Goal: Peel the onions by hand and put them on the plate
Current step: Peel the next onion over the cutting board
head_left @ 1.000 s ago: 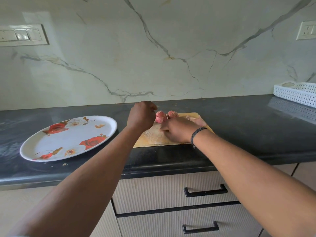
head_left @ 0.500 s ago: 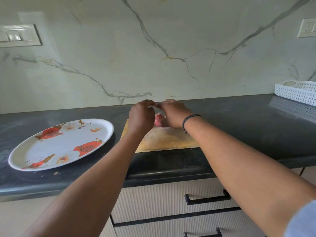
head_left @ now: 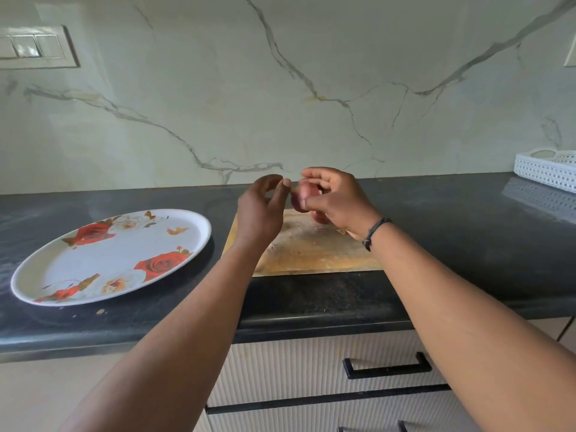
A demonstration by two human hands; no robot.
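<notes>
My right hand (head_left: 338, 199) grips a reddish onion (head_left: 301, 194) and holds it raised above the wooden cutting board (head_left: 311, 247). My left hand (head_left: 261, 210) is just left of the onion, its fingertips pinching at the onion's left side. A second onion (head_left: 318, 217) lies on the board, mostly hidden under my right hand. The white oval plate (head_left: 103, 269) with red roses sits on the black counter to the left, nothing on it.
A white perforated basket (head_left: 547, 169) stands at the back right of the counter (head_left: 467, 238). The marble wall rises right behind the board. Drawers with black handles (head_left: 386, 367) are below the counter edge.
My right hand has lifted one onion off the board, and my left hand has come up beside it. The view has tilted slightly.
</notes>
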